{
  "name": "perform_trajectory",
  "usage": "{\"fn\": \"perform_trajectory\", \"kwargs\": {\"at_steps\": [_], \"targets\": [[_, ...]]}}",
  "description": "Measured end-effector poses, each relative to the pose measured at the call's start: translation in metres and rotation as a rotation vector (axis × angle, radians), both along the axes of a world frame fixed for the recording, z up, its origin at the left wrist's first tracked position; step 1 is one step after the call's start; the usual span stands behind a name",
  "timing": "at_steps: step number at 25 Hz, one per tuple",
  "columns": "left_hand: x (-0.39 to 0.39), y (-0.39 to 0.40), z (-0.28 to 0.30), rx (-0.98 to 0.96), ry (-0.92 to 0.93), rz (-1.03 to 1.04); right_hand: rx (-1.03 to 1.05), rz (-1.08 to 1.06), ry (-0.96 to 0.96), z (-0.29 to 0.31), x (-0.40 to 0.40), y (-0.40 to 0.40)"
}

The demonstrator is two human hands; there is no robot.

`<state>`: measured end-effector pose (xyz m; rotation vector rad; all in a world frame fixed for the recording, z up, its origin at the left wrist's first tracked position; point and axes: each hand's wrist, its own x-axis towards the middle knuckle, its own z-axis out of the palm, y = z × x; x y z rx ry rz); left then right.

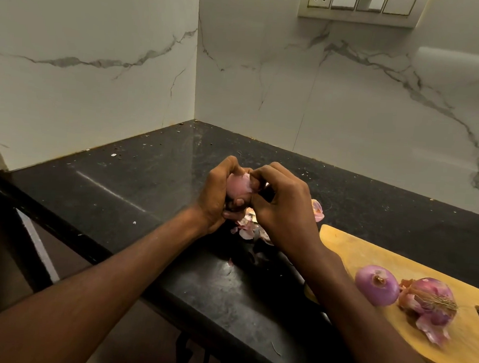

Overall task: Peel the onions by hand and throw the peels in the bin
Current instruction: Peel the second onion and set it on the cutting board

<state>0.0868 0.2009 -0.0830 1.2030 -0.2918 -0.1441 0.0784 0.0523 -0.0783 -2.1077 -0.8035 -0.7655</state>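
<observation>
Head view: your left hand (217, 192) is held above the counter (136, 179), near the middle of its front edge. Its fingers (228, 165) are curled tight round a pale pink onion (236, 186). Squeeze harder as you pull and the slick bulb could shoot out and roll off the front edge.

Your right hand (285, 213) meets it from the right, thumb and forefinger pinching a loose flap of skin (246, 182) at the onion's top. Its other fingers are curled in and hold nothing that I can see. Tug too fast and the thin flap will likely tear short, leaving a strip to pick off.

Below both hands a heap of peels (247, 228) lies on the counter, with another piece (317, 211) just right of your hand. A sweep of the forearm could brush them to the floor. No bin is in sight, so all of it awaits gathering.

Further right, on the wooden chopping board (369, 255) by the front edge, a peeled onion (377, 286) sits just beside a half-skinned onion (428, 302). Your right forearm passes close, and a nudge could set the round one rolling off the board.
</observation>
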Motion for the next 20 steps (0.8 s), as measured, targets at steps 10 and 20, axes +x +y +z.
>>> {"fn": "perform_trajectory", "kwargs": {"at_steps": [10,20], "targets": [[0.0054,0.0025,-0.0011,-0.113,0.048,0.026,0.011,-0.021,-0.15,-0.0038,-0.0056,0.0027],[0.0028,0.0014,0.0014,-0.078,0.066,0.003,0.04,-0.061,-0.164,-0.0016,-0.0061,0.0054]]}}
